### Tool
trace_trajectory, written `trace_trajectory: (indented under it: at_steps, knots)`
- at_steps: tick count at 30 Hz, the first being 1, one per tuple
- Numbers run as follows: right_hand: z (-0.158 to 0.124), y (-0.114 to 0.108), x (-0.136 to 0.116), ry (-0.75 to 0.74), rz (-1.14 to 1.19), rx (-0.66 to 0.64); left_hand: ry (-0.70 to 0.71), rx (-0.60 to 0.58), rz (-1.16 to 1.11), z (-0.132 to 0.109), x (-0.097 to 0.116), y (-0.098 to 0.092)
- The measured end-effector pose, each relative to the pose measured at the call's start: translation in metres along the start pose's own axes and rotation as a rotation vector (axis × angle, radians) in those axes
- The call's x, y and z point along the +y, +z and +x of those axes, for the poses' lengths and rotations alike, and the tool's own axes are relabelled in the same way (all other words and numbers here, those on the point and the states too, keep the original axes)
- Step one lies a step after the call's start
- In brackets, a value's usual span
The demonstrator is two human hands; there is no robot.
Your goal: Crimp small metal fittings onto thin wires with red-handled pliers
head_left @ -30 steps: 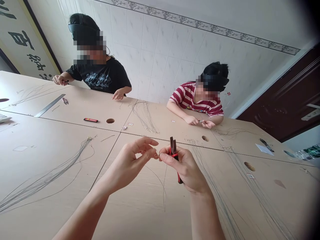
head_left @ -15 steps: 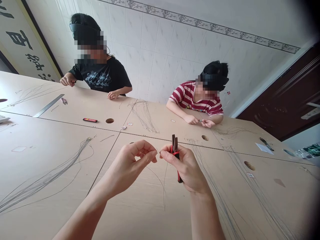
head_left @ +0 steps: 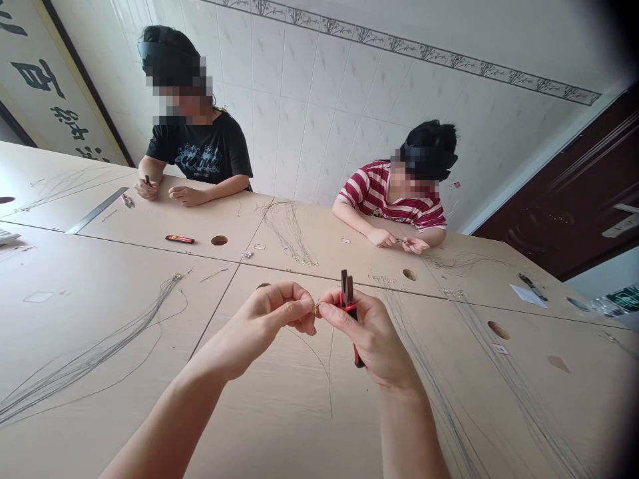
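Observation:
My left hand (head_left: 272,322) is closed in a pinch at a tiny gold-coloured piece (head_left: 315,309), too small to name. My right hand (head_left: 372,339) meets it fingertip to fingertip, pinching the end of a thin wire. Red-and-black-handled pliers (head_left: 347,289) are tucked in the same right hand, jaws pointing up and slightly parted, working nothing. Thin grey wire (head_left: 330,379) hangs in a loop below my fingers. The fingers partly hide where wire and piece meet.
A wire bundle (head_left: 144,322) lies left; more wires (head_left: 424,366) stretch along the right. Across the table (head_left: 279,426) sit a person in black (head_left: 210,150) and a person in stripes (head_left: 389,193). A ruler (head_left: 97,209), a red-black box cutter (head_left: 180,239) and table holes (head_left: 219,241) are farther off.
My left hand has shifted slightly right, bringing its fingertips closer to the right ones. The pliers stay in my right hand. The person in black has drawn both hands together.

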State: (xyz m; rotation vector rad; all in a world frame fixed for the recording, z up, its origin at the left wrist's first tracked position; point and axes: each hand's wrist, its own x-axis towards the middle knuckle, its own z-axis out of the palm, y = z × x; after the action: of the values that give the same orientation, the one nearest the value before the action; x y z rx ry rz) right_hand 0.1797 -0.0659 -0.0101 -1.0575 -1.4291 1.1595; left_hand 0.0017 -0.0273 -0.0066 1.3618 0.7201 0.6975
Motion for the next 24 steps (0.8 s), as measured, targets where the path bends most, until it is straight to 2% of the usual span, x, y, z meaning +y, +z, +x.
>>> trace_trajectory:
  at_steps: [6,12,15,20,24]
  knots:
    - [0.0,0.0,0.0,-0.012,0.025,-0.025,-0.01,-0.056,-0.117,0.004,-0.002,0.001]
    - [0.0,0.0,-0.001,-0.005,-0.057,0.036,-0.015,-0.023,-0.021,0.002,-0.004,0.001]
    - [-0.001,-0.001,0.0,0.015,-0.092,0.057,0.047,0.038,0.091,0.0,-0.005,0.003]
    - [-0.004,-0.005,0.003,0.064,-0.165,0.121,0.198,0.24,0.411,-0.003,-0.005,0.011]
    - [-0.007,-0.01,0.003,0.018,-0.276,0.18,0.244,0.323,0.589,-0.004,-0.006,0.013]
